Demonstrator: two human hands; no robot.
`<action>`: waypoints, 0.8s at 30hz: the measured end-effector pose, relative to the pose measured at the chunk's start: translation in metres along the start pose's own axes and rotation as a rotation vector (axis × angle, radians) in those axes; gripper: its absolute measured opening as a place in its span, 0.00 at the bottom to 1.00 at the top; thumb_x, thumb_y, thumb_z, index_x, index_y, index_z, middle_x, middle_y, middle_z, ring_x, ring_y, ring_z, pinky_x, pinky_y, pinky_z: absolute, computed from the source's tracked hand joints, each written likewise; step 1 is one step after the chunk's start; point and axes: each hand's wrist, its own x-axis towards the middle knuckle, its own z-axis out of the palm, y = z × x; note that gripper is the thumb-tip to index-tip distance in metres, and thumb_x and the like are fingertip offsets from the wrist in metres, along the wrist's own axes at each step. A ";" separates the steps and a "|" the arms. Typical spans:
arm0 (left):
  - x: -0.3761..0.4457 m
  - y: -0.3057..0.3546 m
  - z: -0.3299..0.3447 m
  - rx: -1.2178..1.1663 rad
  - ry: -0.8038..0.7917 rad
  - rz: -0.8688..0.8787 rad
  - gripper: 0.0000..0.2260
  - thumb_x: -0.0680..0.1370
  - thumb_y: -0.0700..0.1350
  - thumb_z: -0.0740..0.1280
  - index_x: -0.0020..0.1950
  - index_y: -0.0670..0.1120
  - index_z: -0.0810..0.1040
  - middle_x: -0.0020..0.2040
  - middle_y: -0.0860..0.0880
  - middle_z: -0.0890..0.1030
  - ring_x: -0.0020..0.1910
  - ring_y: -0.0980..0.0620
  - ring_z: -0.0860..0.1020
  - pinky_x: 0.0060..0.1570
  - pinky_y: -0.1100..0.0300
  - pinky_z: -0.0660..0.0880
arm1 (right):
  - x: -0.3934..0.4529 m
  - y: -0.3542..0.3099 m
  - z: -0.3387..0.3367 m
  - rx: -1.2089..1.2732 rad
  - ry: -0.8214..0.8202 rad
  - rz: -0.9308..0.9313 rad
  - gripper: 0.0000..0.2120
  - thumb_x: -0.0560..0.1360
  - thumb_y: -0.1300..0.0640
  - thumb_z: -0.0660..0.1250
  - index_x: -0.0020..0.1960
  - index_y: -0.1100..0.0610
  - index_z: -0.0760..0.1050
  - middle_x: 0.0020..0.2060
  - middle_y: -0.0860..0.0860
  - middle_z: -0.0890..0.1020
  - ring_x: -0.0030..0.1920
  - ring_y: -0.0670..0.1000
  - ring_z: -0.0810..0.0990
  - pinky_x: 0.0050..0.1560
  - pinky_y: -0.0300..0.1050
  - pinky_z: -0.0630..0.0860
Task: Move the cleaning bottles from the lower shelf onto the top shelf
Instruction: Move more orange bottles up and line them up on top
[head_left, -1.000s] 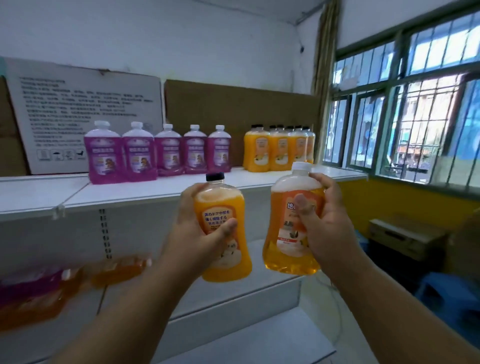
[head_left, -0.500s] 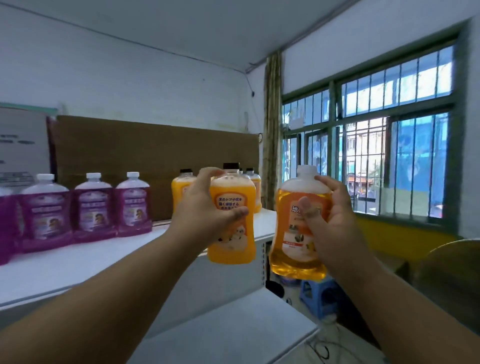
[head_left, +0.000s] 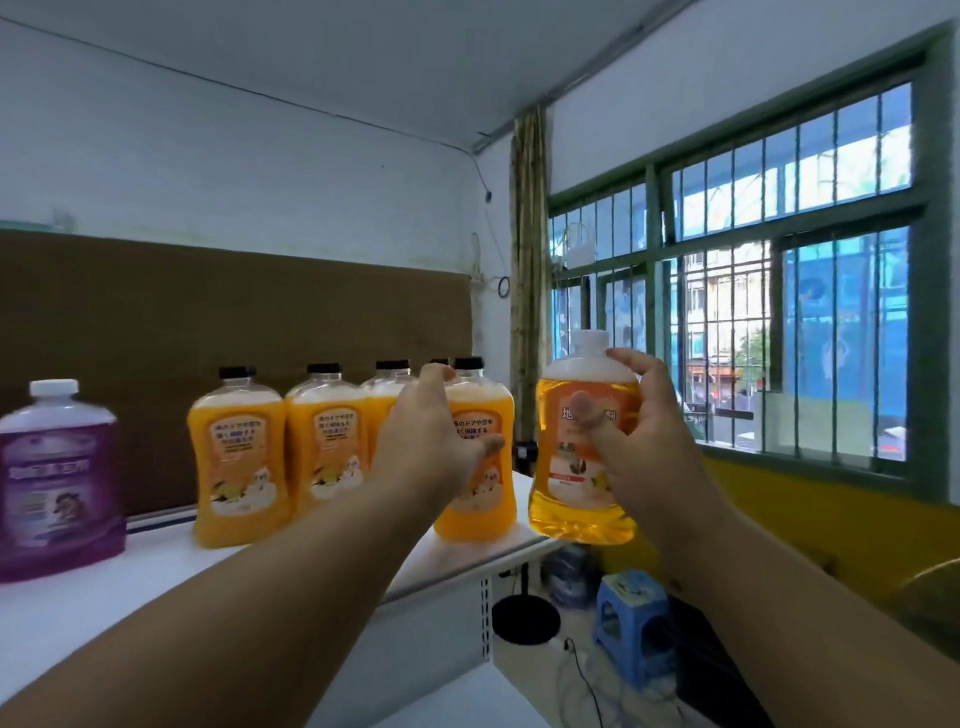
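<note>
My left hand (head_left: 428, 441) grips an orange bottle with a black cap (head_left: 480, 499), which stands at the right end of the white top shelf (head_left: 171, 577). My right hand (head_left: 636, 441) holds a clear amber bottle with a white cap (head_left: 563, 499) in the air just past the shelf's right end. Several more orange black-capped bottles (head_left: 240, 457) stand in a row to the left of the one I grip. A purple bottle with a white cap (head_left: 54, 478) stands at the far left of the shelf.
A brown board (head_left: 234, 312) backs the shelf. A barred window (head_left: 779, 291) fills the right wall. Below the shelf end are a blue plastic stool (head_left: 631, 623), a black round base (head_left: 524, 618) and cables on the floor. A lower white shelf (head_left: 457, 701) shows at the bottom.
Both hands moved forward and to the right. The orange bottle in my left hand came down onto the right end of the top shelf. The amber bottle stays held in the air.
</note>
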 end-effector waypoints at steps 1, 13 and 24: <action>0.005 0.001 0.010 0.023 0.012 -0.009 0.37 0.65 0.58 0.79 0.68 0.57 0.64 0.58 0.50 0.76 0.53 0.47 0.80 0.45 0.47 0.83 | 0.007 0.012 -0.002 0.011 -0.016 -0.002 0.22 0.69 0.37 0.68 0.60 0.31 0.65 0.53 0.47 0.77 0.45 0.41 0.83 0.34 0.42 0.81; 0.022 0.001 0.043 0.601 0.028 0.198 0.43 0.69 0.62 0.75 0.76 0.65 0.52 0.76 0.51 0.63 0.74 0.45 0.62 0.67 0.44 0.66 | 0.089 0.119 -0.016 0.225 -0.226 0.002 0.24 0.68 0.36 0.69 0.62 0.29 0.64 0.51 0.41 0.76 0.46 0.37 0.81 0.31 0.37 0.79; 0.070 -0.010 0.091 0.827 0.139 0.261 0.37 0.68 0.63 0.74 0.73 0.56 0.65 0.65 0.48 0.74 0.64 0.46 0.72 0.63 0.49 0.70 | 0.106 0.149 -0.005 0.306 -0.323 -0.025 0.21 0.72 0.42 0.69 0.59 0.29 0.63 0.51 0.42 0.75 0.45 0.34 0.81 0.29 0.33 0.77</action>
